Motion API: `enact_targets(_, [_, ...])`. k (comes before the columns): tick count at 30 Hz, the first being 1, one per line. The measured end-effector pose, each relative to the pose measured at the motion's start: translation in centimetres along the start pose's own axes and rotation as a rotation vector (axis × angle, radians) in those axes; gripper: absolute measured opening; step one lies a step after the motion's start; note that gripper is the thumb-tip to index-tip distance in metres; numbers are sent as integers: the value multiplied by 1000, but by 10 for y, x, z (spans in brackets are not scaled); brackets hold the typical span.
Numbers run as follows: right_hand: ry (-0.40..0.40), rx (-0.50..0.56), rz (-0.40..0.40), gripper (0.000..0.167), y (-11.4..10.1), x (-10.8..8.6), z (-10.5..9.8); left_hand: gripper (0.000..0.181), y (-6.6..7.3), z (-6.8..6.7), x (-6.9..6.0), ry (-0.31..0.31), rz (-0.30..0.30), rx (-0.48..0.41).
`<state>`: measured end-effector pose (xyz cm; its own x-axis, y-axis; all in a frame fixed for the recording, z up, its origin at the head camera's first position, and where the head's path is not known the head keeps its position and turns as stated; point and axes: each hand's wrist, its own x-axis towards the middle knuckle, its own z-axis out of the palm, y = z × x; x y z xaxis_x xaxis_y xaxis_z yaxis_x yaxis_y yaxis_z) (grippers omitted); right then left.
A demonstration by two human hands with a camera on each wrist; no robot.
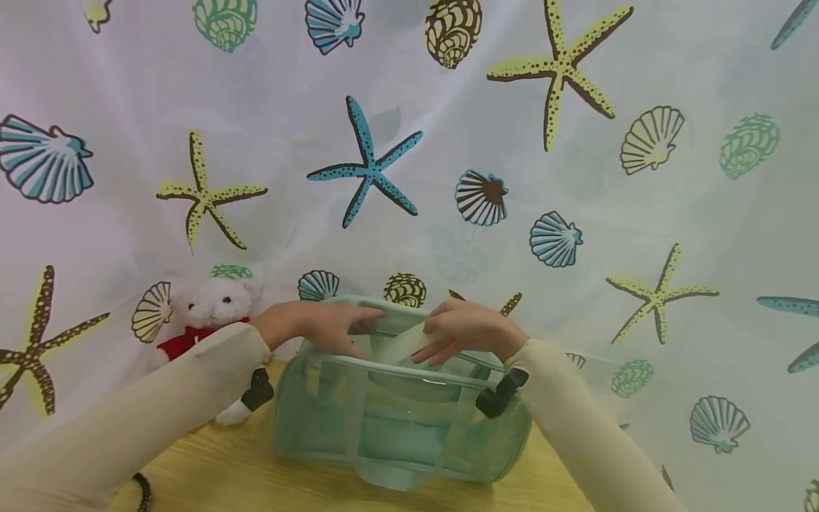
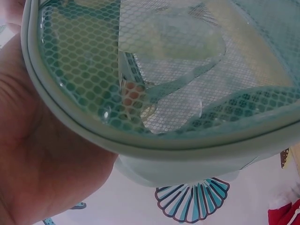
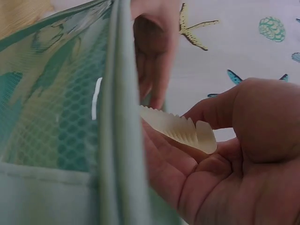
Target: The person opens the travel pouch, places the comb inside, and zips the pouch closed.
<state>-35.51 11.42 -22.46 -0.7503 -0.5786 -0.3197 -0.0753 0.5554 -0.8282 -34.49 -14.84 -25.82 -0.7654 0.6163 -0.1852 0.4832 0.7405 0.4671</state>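
Printed shells and starfish cover the cloth (image 1: pixel 441 128) behind the bag (image 1: pixel 399 434), which stands on yellow fabric (image 1: pixel 211 469). From my head, I see my left hand (image 1: pixel 333 328) loose, apart from my right hand (image 1: pixel 463 327), both at the bag's opening; a plush bear (image 1: pixel 220 304) sits left of the bag. At my left wrist, that hand lies beside the bag's rim. At my right wrist, I pinch a pale ridged piece (image 3: pixel 180 131) at the bag's mouth.
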Motion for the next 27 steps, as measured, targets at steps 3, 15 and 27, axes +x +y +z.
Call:
enact_targets(3, [-26, -12, 6, 36, 3, 6, 5, 90, 2, 1, -1, -4, 4, -5])
enact_targets(15, [11, -77, 42, 39, 20, 22, 17, 94, -1, 3, -1, 9, 10, -20])
enact_targets(27, [-99, -278, -16, 35, 32, 31, 17, 94, -4, 4, 1, -4, -3, -38])
